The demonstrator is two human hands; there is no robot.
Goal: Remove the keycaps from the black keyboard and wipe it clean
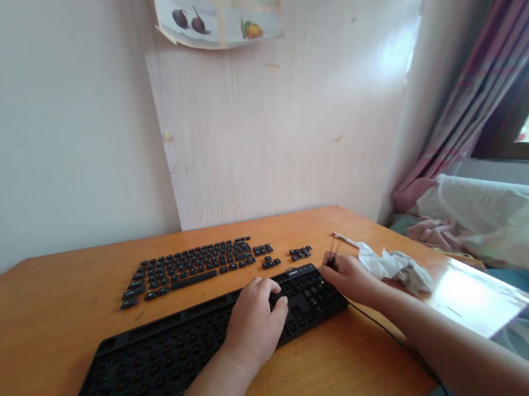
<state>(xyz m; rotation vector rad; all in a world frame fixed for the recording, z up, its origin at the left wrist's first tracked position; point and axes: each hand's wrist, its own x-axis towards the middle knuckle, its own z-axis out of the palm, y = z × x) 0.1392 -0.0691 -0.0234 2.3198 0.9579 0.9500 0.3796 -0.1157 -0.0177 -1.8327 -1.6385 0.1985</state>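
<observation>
A black keyboard lies slanted across the desk. Most of its left and middle part has bare key sockets, while keycaps still sit in the number pad on the right. My left hand is over the keyboard's right-middle part, thumb and forefinger curled towards each other; what is between them looks dark and is unclear. At the keyboard's top right corner, my right hand is closed around a small dark tool with thin wire prongs pointing up, seemingly a wire keycap puller.
Behind the keyboard, loose black keycaps lie in keyboard order, with smaller groups to their right. A thin stick, crumpled white tissue and a shiny sheet lie on the right. A cable runs under my right forearm.
</observation>
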